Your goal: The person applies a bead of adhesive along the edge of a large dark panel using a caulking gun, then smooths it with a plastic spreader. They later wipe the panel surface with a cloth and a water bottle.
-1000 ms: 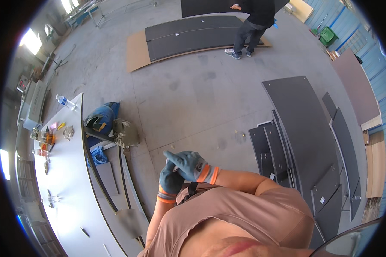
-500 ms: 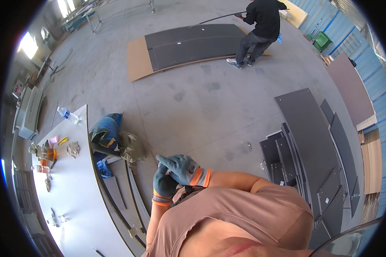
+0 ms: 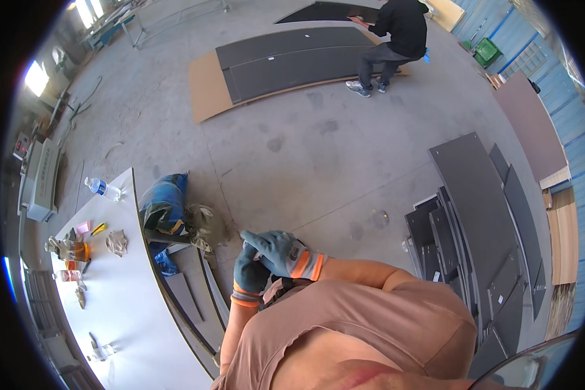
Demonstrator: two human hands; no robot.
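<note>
Both my hands meet in front of my chest, in grey-blue work gloves with orange and grey cuffs. My right hand [image 3: 279, 253] lies across the top of my left hand [image 3: 250, 272], closed round it, with one finger stretched out past it. The fingers of my left hand are mostly hidden beneath. A small pale patch shows between the gloves; I cannot make out what it is. Just below the hands, a dark strap-like thing [image 3: 278, 289] lies against my brown shirt.
At left, a white table [image 3: 130, 312] bears a water bottle [image 3: 103, 188], a yellow cutter [image 3: 98, 229] and a crumpled cloth [image 3: 116, 243]. A blue sack [image 3: 166, 198] stands beside it. Dark panels [image 3: 478, 195] are stacked at right. Far off, a person [image 3: 400, 39] handles a dark panel [image 3: 322, 12].
The far person has bent lower, and the panel they hold has tipped from edge-on to show its face. My hands stay together, almost unmoved; the view has shifted slightly.
</note>
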